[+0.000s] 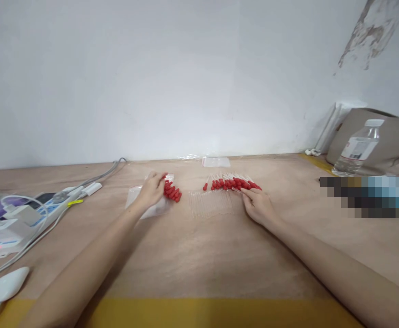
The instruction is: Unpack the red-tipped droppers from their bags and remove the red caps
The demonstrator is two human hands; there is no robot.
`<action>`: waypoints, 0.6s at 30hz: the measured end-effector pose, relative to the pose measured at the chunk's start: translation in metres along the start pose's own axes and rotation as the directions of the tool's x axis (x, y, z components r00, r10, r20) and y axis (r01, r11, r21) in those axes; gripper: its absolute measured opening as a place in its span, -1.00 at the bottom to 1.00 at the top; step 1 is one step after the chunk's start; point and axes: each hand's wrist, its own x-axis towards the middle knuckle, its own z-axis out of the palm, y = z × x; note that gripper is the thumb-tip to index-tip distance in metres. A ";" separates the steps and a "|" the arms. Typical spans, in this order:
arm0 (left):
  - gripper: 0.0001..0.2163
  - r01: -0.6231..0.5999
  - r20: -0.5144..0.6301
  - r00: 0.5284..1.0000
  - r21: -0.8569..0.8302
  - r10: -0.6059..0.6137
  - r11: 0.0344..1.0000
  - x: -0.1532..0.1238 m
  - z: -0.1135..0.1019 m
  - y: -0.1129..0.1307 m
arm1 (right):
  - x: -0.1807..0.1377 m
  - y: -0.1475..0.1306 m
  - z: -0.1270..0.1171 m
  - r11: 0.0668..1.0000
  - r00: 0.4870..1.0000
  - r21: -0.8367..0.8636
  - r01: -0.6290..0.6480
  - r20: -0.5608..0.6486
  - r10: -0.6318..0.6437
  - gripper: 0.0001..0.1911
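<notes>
On the wooden table (199,255) lie two groups of clear droppers with red rubber bulbs. My left hand (150,191) is closed around a bundle of red-bulbed droppers (172,191), over a clear plastic bag (136,200). My right hand (259,205) rests at the right end of a spread-out row of red-bulbed droppers (233,183), fingers together and touching one of them; their clear tubes (210,202) point toward me.
A power strip (45,209) with plugs, white chargers and cables lies at the left. Another clear bag (216,161) lies near the wall. A water bottle (356,148) and a cardboard box (391,136) stand at the right. A yellow strip runs along the table's near edge.
</notes>
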 end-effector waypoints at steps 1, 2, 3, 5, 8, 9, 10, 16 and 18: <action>-0.68 0.029 0.038 0.999 0.027 -0.030 0.999 0.009 -0.001 -0.008 | 0.000 0.000 0.001 1.000 0.999 0.005 -0.030 0.026 0.030 -0.72; -0.65 0.056 0.082 0.995 0.050 -0.060 0.997 0.016 -0.002 -0.015 | 0.000 0.000 0.002 0.998 0.997 0.010 -0.058 0.048 0.058 -0.73; -0.63 0.078 0.125 0.988 0.076 -0.087 0.994 0.023 -0.001 -0.020 | 0.000 -0.001 0.002 0.996 0.994 0.013 -0.084 0.067 0.083 -0.75; -0.61 0.098 0.191 0.974 0.117 -0.119 0.988 0.032 0.002 -0.027 | 0.000 -0.002 0.002 0.993 0.989 0.019 -0.116 0.094 0.114 -0.79; -0.69 0.097 0.249 0.960 0.142 -0.130 0.985 0.041 0.008 -0.032 | -0.001 -0.006 0.003 0.995 0.991 0.036 -0.094 0.103 0.089 -0.84; -0.71 0.096 0.262 0.956 0.147 -0.132 0.984 0.043 0.009 -0.033 | -0.001 -0.008 0.004 0.997 0.992 0.040 -0.073 0.102 0.069 -0.85; -0.73 0.097 0.267 0.954 0.153 -0.136 0.984 0.045 0.009 -0.033 | -0.002 -0.010 0.004 0.998 0.994 0.040 -0.053 0.102 0.048 -0.85; -0.70 0.078 0.206 0.972 0.180 -0.115 0.981 0.054 0.009 -0.019 | -0.007 -0.020 0.005 0.999 0.994 0.025 0.029 0.106 -0.031 -0.83; -0.72 0.021 0.237 0.970 0.175 -0.063 0.984 0.055 0.015 -0.003 | -0.008 -0.022 0.005 0.997 0.992 0.033 0.064 0.105 -0.067 -0.77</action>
